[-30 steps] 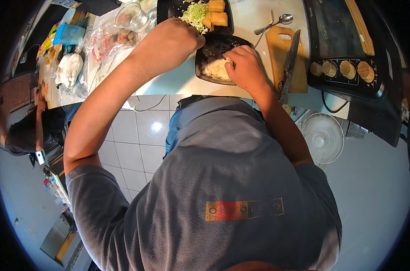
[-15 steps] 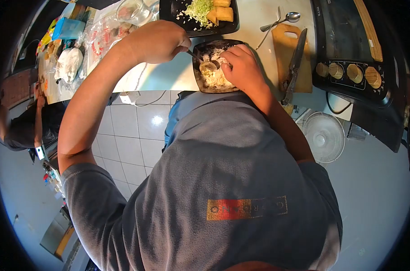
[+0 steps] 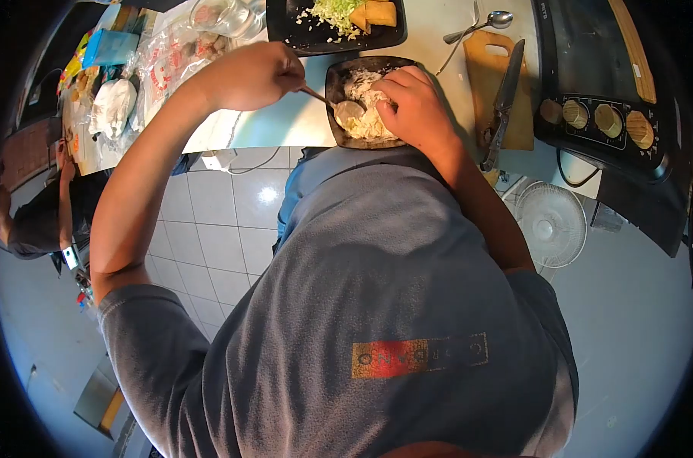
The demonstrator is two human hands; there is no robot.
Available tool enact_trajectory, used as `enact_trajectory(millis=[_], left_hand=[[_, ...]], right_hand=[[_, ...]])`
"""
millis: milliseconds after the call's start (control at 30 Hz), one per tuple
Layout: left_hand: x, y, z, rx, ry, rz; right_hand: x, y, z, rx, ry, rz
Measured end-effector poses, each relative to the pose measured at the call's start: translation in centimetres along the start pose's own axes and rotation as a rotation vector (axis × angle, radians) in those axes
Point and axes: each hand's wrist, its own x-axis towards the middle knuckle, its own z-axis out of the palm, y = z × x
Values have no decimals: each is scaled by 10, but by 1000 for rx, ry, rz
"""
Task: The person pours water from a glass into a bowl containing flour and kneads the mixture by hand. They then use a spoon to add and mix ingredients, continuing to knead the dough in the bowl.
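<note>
Pale table (image 3: 247,130) beneath the dark bowl (image 3: 336,82), spoon (image 3: 348,111) in our left hand (image 3: 259,76), right hand (image 3: 415,107) over the bowl's edge, grip unclear.

Holding spoon (image 3: 349,114) in left hand (image 3: 253,76); scoop end inside dark bowl (image 3: 340,82), on pale crumbly food (image 3: 373,126). Keeping score by bowl's clock: left hand at 9–10; right hand (image 3: 418,104) over 3 o'clock rim, finger contact unclear; black plate (image 3: 291,34) with shredded greens (image 3: 339,11), near 11; metal spoon (image 3: 500,20) at 2; cutting board (image 3: 485,76) with knife (image 3: 507,93), at 3.
</note>
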Motion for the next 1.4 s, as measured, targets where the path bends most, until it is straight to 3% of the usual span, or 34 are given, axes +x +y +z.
enact_trajectory(millis=[100,167,367,600,667,700,767,800,867,933,1067,1100,1400], left_hand=[[-6,15,-14,190,38,24],[-7,17,-15,331,180,140],[6,45,-9,535,82,114],[23,37,-12,399,-11,87],[18,30,-14,198,-48,-134],[13,22,-13,201,-51,-136],[1,6,-11,93,31,-95],[-5,6,-11,96,26,-94],[-20,9,-10,34,220,-128],[-28,14,-11,49,216,-114],[-44,28,-5,325,408,-48],[-46,31,-3,398,513,-32],[-24,13,32,301,535,-63]], right_hand=[[-1,-3,-1,52,-15,17],[-1,-1,0,36,-4,-2],[-3,-8,7,4,18,-18],[-2,-9,3,40,-22,-3],[-2,-8,-3,30,-163,-5],[-2,-10,-7,33,-160,-4],[0,-16,-17,-34,-340,43],[2,-20,-20,-32,-338,48],[5,-24,-27,-79,-404,41],[8,-31,-23,-124,-458,91],[11,-31,-8,-211,-552,152],[12,-31,-9,-214,-555,149],[10,-34,13,-62,-293,-5]])
